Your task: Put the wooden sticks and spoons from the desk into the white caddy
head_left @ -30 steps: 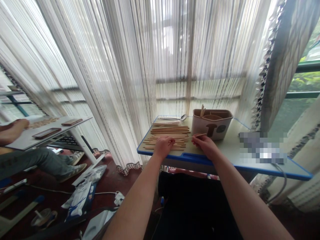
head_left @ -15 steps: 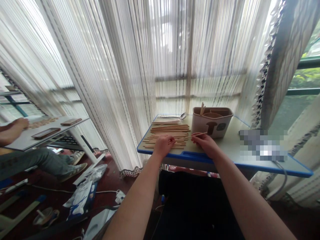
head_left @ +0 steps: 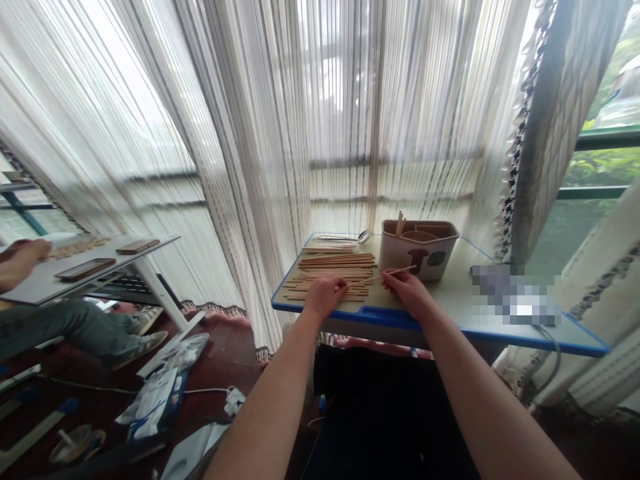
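A thin wooden chopstick (head_left: 405,269) runs between my two hands, slightly raised toward its right end. My left hand (head_left: 325,295) pinches it near its left end, above the front rows of the pile. Closed on it further along, my right hand (head_left: 407,293) lets its tip stick out to the right. Many loose wooden chopsticks (head_left: 337,261) lie side by side under and behind my left hand, partly covered by it. Behind my right hand stands a utensil holder (head_left: 393,257) with a brown rim and compartments, a few chopsticks (head_left: 400,224) upright in its left part.
Metal utensils, one a slotted spoon (head_left: 363,237), lie at the back left of the blue-edged table (head_left: 453,310). A blurred-out object (head_left: 515,293) with a cable is at the right. At left, another person's hand (head_left: 33,251) rests over a white table (head_left: 37,283) holding small pieces.
The view has shifted slightly. Both hands keep their grip on the chopstick, with hardly any movement over the table.
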{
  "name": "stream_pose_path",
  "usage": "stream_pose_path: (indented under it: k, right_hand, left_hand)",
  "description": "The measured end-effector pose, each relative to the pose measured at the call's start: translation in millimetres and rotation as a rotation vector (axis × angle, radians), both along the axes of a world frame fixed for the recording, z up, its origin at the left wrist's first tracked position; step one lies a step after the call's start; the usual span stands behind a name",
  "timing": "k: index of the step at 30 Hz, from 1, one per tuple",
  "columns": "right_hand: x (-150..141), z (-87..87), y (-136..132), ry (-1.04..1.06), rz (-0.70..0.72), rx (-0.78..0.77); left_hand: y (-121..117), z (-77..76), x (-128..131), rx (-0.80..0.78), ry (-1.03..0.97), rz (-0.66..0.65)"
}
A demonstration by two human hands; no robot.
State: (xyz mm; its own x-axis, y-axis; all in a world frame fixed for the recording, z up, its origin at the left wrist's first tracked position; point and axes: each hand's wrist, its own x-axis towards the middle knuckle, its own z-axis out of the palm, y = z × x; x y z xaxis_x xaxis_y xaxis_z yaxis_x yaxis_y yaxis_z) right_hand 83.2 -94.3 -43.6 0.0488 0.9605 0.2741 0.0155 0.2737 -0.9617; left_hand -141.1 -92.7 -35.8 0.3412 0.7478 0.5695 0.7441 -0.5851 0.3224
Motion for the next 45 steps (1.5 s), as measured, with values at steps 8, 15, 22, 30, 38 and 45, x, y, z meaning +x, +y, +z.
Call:
stream_pose_path:
  k: [8, 15, 22, 30, 38, 45]
  right_hand:
    - [-2.6, 45.9, -25.3, -0.224, -0.418, 0.406]
    - [13.2, 135.6, -30.1, -0.638, -0.724, 0.653]
    - [18.1, 177.7, -5.1, -0.987, -0.818, 0.616]
    - [9.4, 181.3, 9.3, -1.297, -0.689, 0.252]
    - [16.0, 173.9, 36.3, -1.226, -0.66, 0.26]
    - [12.8, 166.5, 39.0, -1.242, -0.626, 0.273]
  left_hand:
    - [-2.3, 4.9, 0.8, -0.032, 0.02, 0.082]
    - [-2.2, 2.4, -0.5, -0.003, 0.036, 0.082]
    - [-1.6, 1.9, -1.7, 0.013, 0.049, 0.078]
    - [-1.5, 2.2, -2.0, 0.016, 0.051, 0.076]
    - [-0.9, 0.9, -2.6, 0.035, 0.044, 0.065]
    - [-1.9, 1.9, -2.4, 0.003, 0.041, 0.078]
